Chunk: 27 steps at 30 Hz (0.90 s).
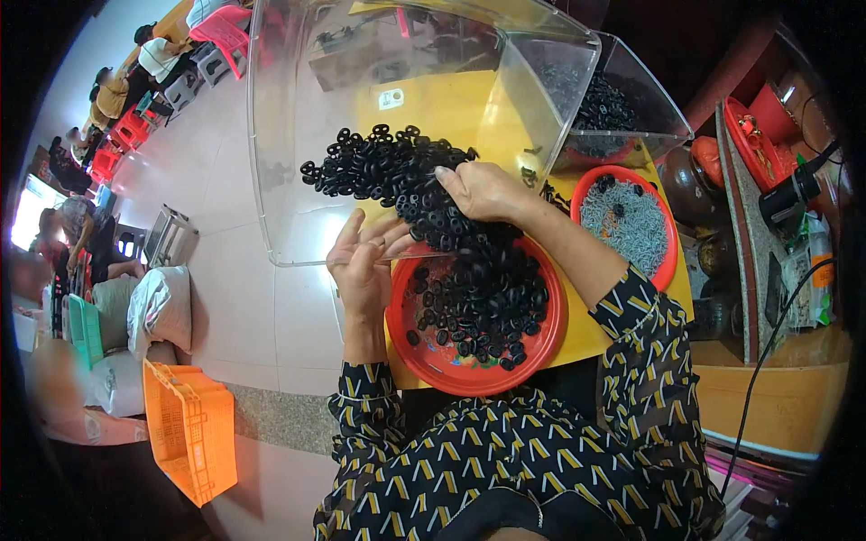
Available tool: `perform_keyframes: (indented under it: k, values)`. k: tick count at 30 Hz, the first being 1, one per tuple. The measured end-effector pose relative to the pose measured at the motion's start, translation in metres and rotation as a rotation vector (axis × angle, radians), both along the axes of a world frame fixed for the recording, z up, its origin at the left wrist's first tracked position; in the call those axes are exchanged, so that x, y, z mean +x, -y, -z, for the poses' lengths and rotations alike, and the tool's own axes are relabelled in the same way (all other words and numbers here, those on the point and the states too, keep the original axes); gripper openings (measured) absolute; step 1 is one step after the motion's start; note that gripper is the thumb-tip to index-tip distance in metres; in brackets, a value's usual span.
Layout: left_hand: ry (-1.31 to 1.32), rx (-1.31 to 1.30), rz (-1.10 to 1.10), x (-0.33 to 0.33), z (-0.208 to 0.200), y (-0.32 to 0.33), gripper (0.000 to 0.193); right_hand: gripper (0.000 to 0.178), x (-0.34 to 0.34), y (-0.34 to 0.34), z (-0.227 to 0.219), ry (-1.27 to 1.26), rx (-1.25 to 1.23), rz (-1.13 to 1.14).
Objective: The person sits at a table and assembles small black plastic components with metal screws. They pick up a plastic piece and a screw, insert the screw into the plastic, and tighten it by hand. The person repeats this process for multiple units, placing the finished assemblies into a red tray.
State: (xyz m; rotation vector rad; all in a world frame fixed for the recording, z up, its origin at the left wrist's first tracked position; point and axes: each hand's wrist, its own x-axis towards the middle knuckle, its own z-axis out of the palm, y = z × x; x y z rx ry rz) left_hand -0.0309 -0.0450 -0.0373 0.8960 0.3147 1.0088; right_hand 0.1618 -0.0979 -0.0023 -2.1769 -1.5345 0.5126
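Note:
A large clear plastic bin (298, 216) is tilted toward me, its near edge over a red basin (403, 354). Small black ring-like pieces (361, 171) lie heaped in the bin and spill over its edge onto more black pieces (478, 307) in the basin. My left hand (363, 270) is closed at the bin's near edge, its fingers partly seen through the plastic. Over the right side of the spilling heap, my right hand (487, 191) is closed, thumb toward the pieces. Its other fingers are mostly hidden, so what it grips is unclear.
Right of the basin, a second red basin (667, 261) holds silvery screw-like parts (622, 221). Behind it stands another clear bin (631, 90) with dark pieces. A yellow sheet (577, 325) lies beneath. An orange crate (189, 433) and white sacks (162, 307) stand at left; people sit farther off.

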Motion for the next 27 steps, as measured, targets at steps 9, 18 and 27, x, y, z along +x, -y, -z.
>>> perform_keyframes:
  k: [9, 18, 27]
  values:
    - [0.029, -0.015, 0.037, -0.001, 0.004, -0.002, 0.061, 0.046, -0.023, 0.071, -0.016, -0.331, 0.245, -0.128]
    - [0.04, -0.042, 0.052, -0.003, 0.003, -0.003, 0.05, 0.045, -0.009, 0.114, -0.025, -0.5, 0.386, -0.006]
    - [0.06, -0.051, 0.06, -0.005, 0.004, -0.005, 0.05, 0.043, -0.009, 0.13, -0.023, -0.515, 0.328, 0.056]
